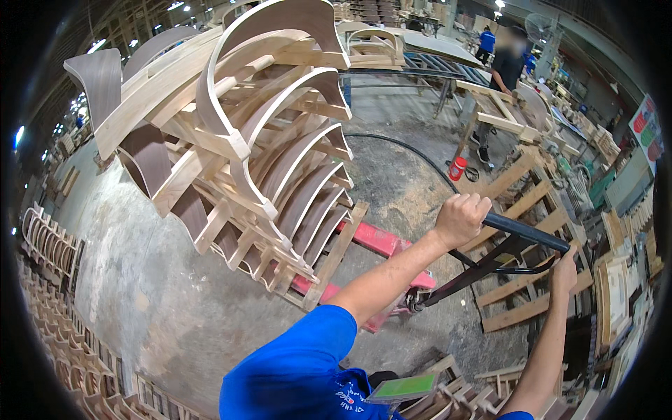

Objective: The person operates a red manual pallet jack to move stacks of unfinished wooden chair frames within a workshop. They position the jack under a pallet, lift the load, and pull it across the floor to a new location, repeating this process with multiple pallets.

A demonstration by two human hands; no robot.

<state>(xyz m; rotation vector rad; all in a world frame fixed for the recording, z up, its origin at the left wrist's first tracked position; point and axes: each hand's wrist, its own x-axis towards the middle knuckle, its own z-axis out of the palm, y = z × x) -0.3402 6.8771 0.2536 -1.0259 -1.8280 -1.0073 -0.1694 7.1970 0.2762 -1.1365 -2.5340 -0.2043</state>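
My left hand (462, 218) is wrapped round the left side of the black pallet jack handle (526, 232). At the handle's right end my right hand (563, 273) is closed on it, its fingers partly hidden. The handle's shaft slants down to the red pallet jack (378, 239), whose forks run under a wooden pallet (334, 260). On that pallet rises a tall stack of curved wooden frames (227, 105), with pale edges and brown veneered faces. The stack fans out high on the left, ahead of my arms.
Bare wooden pallets (518, 203) lie on the right beside the handle. A red container (457, 169) stands on the floor, near a black hose (413, 148). A person in dark clothes (509, 66) stands at a bench beyond. More curved frames (52, 238) line the left.
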